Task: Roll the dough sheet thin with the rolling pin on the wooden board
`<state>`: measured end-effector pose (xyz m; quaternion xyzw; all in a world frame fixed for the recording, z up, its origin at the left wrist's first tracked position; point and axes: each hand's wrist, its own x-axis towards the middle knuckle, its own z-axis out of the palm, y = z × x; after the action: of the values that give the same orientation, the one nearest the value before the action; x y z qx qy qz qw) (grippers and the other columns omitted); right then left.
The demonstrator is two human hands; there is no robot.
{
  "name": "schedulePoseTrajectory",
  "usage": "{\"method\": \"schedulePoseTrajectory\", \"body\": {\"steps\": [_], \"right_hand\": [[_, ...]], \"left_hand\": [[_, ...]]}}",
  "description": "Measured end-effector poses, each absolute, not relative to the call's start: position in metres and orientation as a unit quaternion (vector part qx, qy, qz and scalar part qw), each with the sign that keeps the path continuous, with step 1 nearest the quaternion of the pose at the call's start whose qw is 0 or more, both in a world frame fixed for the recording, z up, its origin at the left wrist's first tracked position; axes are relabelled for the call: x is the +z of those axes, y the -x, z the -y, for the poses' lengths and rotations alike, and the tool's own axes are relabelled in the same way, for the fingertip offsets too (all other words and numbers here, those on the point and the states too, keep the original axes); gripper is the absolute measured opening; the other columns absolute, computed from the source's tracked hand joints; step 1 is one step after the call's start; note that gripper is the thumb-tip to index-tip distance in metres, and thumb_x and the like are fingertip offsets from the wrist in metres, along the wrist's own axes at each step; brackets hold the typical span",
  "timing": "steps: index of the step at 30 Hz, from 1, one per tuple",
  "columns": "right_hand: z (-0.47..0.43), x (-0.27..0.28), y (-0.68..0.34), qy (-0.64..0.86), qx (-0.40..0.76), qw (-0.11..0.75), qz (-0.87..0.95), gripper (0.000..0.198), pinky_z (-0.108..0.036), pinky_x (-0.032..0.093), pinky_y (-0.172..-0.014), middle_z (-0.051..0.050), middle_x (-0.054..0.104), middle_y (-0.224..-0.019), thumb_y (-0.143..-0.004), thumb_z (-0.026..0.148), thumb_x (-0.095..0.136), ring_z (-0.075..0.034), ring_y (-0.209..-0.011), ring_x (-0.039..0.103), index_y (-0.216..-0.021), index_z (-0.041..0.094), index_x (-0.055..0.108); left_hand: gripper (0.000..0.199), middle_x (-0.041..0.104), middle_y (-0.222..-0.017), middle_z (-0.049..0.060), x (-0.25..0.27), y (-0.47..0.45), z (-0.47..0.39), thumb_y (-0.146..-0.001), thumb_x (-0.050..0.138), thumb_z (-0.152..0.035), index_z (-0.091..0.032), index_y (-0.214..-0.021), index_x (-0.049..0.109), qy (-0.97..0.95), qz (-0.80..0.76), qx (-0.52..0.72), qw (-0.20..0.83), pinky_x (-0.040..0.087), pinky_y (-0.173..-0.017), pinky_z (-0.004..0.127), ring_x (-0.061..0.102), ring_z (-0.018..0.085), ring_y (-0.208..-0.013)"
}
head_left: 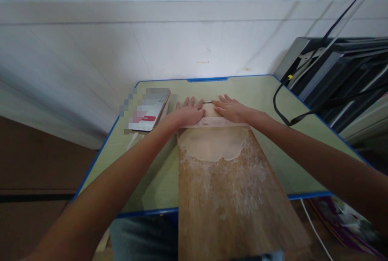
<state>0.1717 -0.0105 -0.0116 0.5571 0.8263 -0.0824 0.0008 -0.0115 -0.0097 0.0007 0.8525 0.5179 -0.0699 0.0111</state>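
Observation:
A long wooden board (230,196), streaked with white powder, lies over the table and juts past its near edge. Across its far part is a thin, pale sheet (212,144) with a ragged near edge, which looks like rolled-out dough. Just beyond runs a pale crosswise strip (212,122); I cannot tell whether it is a separate bar. My left hand (190,112) is flat at the strip's left end, fingers spread forward. At the right end, my right hand (230,107) lies palm down with fingers stretched out. Between them shows a pale surface with a small dark edge.
A propped phone (148,113), partly blurred, stands left on the green, blue-edged table (266,95). Dark flat panels (330,67) lean at the right, and a black cable (275,99) loops onto the tabletop. A white wall (182,47) rises behind.

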Motion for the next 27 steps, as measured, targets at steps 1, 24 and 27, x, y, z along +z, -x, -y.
{"method": "schedulePoseTrajectory", "body": {"steps": [1, 24, 27], "right_hand": [[0.014, -0.011, -0.171, -0.555, -0.082, 0.003, -0.828, 0.053, -0.055, 0.023, -0.107, -0.019, 0.027, -0.151, -0.096, 0.035, 0.028, -0.034, -0.14, 0.016, -0.144, 0.014, 0.032], [0.096, -0.009, -0.168, -0.46, -0.003, -0.07, -0.885, 0.054, -0.044, 0.025, -0.111, -0.011, 0.039, -0.146, -0.096, 0.033, 0.016, -0.021, -0.136, 0.031, -0.14, 0.011, 0.039], [0.107, -0.008, -0.168, -0.45, -0.004, -0.079, -0.889, 0.053, -0.043, 0.027, -0.111, -0.011, 0.041, -0.145, -0.097, 0.033, 0.016, -0.02, -0.135, 0.034, -0.139, 0.013, 0.041]], "left_hand": [[0.052, 0.029, -0.151, 0.014, 0.001, 0.011, 0.014, -0.097, 0.021, -0.037, -0.02, -0.145, 0.028, -0.852, -0.517, -0.078, 0.021, 0.026, -0.105, 0.055, 0.022, 0.032, -0.14], [0.055, 0.02, -0.154, 0.007, 0.011, 0.023, 0.091, -0.096, 0.017, -0.032, -0.012, -0.147, 0.02, -0.893, -0.441, -0.034, 0.089, 0.013, -0.114, 0.029, 0.015, 0.013, -0.142], [0.056, 0.022, -0.153, 0.009, 0.013, 0.024, 0.102, -0.095, 0.019, -0.034, -0.009, -0.145, 0.026, -0.893, -0.435, -0.025, 0.108, 0.015, -0.114, 0.029, 0.018, 0.013, -0.141]]}}
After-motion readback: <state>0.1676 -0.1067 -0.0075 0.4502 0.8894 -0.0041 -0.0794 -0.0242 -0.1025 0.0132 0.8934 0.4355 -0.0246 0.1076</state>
